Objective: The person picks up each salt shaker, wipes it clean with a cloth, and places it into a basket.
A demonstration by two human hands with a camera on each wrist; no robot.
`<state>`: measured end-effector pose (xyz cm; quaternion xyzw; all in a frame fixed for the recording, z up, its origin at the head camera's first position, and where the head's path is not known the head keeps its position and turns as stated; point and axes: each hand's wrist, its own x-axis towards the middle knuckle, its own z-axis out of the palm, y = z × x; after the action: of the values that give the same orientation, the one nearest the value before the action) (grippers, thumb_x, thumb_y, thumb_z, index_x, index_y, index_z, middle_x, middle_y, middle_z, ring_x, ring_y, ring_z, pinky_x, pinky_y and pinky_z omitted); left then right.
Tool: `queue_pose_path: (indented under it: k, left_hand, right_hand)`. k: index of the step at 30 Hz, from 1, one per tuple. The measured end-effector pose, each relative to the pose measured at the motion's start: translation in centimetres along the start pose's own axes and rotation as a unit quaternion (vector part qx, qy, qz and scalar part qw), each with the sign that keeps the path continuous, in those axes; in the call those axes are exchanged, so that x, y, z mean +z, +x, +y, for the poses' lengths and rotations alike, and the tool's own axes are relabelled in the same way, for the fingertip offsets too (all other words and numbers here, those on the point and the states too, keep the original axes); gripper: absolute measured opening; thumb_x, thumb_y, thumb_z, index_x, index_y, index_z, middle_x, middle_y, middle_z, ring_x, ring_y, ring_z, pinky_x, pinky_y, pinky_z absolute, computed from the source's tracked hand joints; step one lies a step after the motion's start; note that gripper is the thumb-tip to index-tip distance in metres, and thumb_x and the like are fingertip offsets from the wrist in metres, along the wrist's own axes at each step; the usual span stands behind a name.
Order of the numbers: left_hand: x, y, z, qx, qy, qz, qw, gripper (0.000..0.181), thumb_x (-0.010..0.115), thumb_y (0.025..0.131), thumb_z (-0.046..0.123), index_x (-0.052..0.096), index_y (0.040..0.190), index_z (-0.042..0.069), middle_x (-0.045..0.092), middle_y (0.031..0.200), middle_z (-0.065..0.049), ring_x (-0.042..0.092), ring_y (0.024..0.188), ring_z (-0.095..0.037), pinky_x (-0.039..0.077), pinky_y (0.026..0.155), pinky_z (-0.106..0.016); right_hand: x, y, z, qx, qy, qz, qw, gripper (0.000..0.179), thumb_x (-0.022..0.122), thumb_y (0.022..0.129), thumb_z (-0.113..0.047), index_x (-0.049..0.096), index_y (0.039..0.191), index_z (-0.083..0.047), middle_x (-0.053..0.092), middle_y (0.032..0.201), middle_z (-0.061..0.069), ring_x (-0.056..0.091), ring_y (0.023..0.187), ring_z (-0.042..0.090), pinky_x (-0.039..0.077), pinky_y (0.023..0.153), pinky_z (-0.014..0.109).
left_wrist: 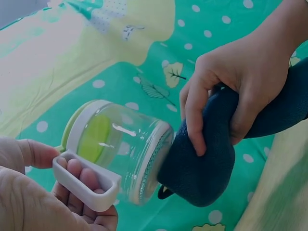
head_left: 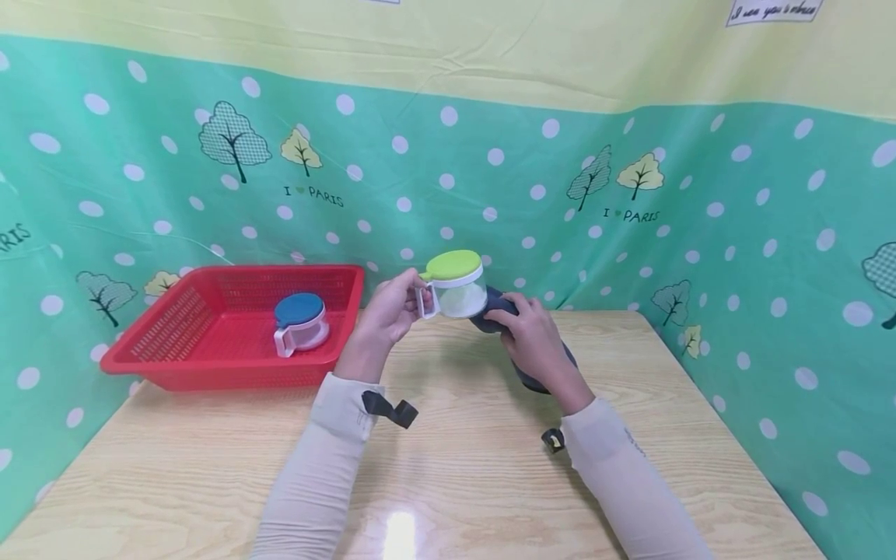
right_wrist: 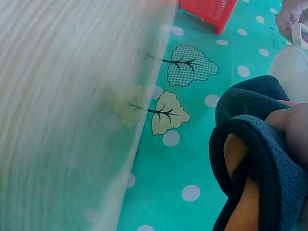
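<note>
My left hand (head_left: pixel 392 309) holds a clear jar (head_left: pixel 462 297) by its white handle (left_wrist: pixel 86 183), raised above the table. The jar has a green lid (head_left: pixel 453 265) with a small tab by my thumb. In my right hand (head_left: pixel 535 338) is a bunched dark blue cloth (left_wrist: pixel 202 154), gripped between thumb and fingers. The cloth lies against the jar's base in the left wrist view. The right wrist view shows an orange underside (right_wrist: pixel 236 154) on the cloth, part of which hangs below my right hand.
A red plastic basket (head_left: pixel 231 376) stands at the back left of the wooden table (head_left: pixel 448 467). Inside it is a similar jar with a blue lid (head_left: pixel 299 309) and a white handle. A green and yellow patterned curtain (head_left: pixel 490 187) hangs behind and along the sides.
</note>
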<state>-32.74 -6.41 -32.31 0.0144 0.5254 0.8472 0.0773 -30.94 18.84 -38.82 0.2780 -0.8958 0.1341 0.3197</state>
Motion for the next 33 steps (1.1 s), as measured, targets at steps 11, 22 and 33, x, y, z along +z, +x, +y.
queue_pose_path:
  k: [11, 22, 33]
  left_hand:
    - [-0.3, 0.0, 0.4, -0.005, 0.012, -0.033, 0.9994, 0.007, 0.048, 0.087, 0.000, 0.054, 0.086, -0.001, 0.054, 0.072, -0.007, 0.051, 0.067, -0.018, 0.049, 0.070, -0.026]
    - [-0.4, 0.2, 0.0, -0.029, 0.021, -0.061, 0.9975, 0.011, 0.050, 0.086, -0.001, 0.056, 0.077, -0.001, 0.052, 0.069, -0.008, 0.050, 0.064, -0.019, 0.049, 0.065, -0.025]
    - [-0.5, 0.5, -0.3, -0.031, 0.026, -0.061, 0.9973, 0.009, 0.050, 0.085, -0.001, 0.055, 0.077, -0.001, 0.051, 0.071, -0.008, 0.049, 0.066, -0.019, 0.048, 0.065, -0.025]
  right_hand:
    - [0.3, 0.0, 0.4, 0.002, -0.002, 0.008, 1.0000, 0.035, 0.075, 0.083, 0.005, 0.077, 0.112, -0.016, 0.060, 0.131, 0.019, 0.058, 0.095, 0.040, 0.055, 0.077, 0.053]
    - [-0.1, 0.0, 0.6, 0.012, -0.008, 0.010, 0.9999, 0.035, 0.076, 0.083, 0.005, 0.075, 0.114, -0.011, 0.061, 0.131, 0.021, 0.059, 0.095, 0.041, 0.055, 0.079, 0.052]
    - [-1.0, 0.2, 0.9, 0.009, 0.002, 0.033, 0.9994, 0.037, 0.073, 0.085, 0.005, 0.075, 0.116, -0.015, 0.060, 0.135, 0.021, 0.058, 0.105, 0.045, 0.053, 0.086, 0.055]
